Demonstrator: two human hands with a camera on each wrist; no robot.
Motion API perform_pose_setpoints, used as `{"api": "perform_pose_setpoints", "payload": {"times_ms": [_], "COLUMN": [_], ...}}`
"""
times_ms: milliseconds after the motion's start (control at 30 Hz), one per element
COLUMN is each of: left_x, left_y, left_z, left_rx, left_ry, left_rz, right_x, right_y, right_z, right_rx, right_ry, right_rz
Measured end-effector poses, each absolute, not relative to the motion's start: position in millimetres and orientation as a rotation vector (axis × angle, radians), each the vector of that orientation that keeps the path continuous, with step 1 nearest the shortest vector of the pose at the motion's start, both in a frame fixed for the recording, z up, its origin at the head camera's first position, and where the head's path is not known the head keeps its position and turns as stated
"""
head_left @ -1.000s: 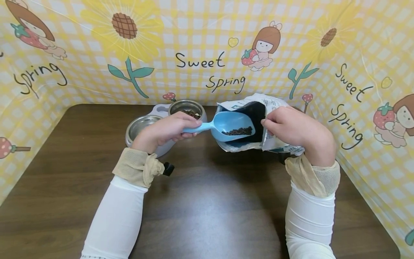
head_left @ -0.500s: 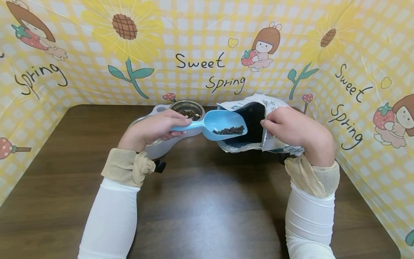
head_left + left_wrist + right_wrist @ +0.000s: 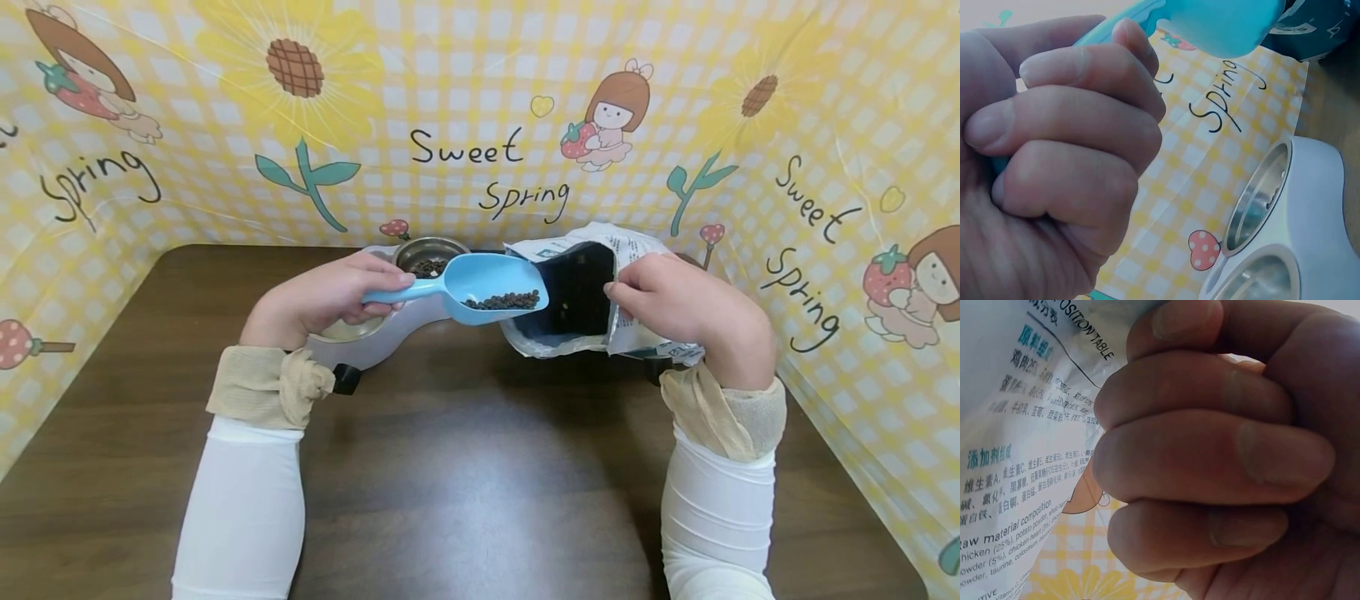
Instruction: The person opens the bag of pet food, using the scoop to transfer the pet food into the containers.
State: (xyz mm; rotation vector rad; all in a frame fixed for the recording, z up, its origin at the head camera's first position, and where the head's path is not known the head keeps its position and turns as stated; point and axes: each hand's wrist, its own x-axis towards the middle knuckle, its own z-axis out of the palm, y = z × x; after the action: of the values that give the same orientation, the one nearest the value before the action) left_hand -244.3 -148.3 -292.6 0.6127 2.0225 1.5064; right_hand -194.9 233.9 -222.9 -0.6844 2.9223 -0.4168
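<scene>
My left hand (image 3: pixel 330 296) grips the handle of a light blue scoop (image 3: pixel 480 279), its fingers curled round it in the left wrist view. Brown kibble (image 3: pixel 506 301) lies in the scoop, which hangs between the bowls and the bag. My right hand (image 3: pixel 682 304) pinches the edge of a white printed pet food bag (image 3: pixel 626 237), whose dark mouth faces left. In the right wrist view the fingers (image 3: pixel 1197 450) curl beside the bag's printed side. Behind the scoop, a steel bowl (image 3: pixel 431 247) holds some kibble. A second steel bowl (image 3: pixel 1263 278) is partly hidden under my left hand.
Both bowls sit in a pale double-bowl stand (image 3: pixel 375 354) near the back of the dark wooden table (image 3: pixel 450 467). A yellow checked cloth (image 3: pixel 465 92) with printed flowers and figures hangs behind and along the sides.
My left hand has drawn the kibble-laden scoop leftward, out of the bag's mouth and toward the bowls. My right hand keeps holding the bag in the same place.
</scene>
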Motion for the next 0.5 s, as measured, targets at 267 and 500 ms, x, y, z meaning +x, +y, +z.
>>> {"api": "perform_pose_setpoints", "payload": {"times_ms": [267,500], "left_x": [-243.9,-242.1], "left_y": [-166.7,-183.7], "left_z": [-293.0,-291.1], "left_rx": [0.571,0.512], "left_ry": [2.023,2.051], "left_rz": [1.564,1.581], "right_x": [-194.2,-194.9], "right_y": [234.3,234.5], "right_z": [-223.3,-223.0], "right_rx": [-0.704,-0.72], "right_ry": [2.929,2.943], "right_rz": [-0.419,-0.403]}}
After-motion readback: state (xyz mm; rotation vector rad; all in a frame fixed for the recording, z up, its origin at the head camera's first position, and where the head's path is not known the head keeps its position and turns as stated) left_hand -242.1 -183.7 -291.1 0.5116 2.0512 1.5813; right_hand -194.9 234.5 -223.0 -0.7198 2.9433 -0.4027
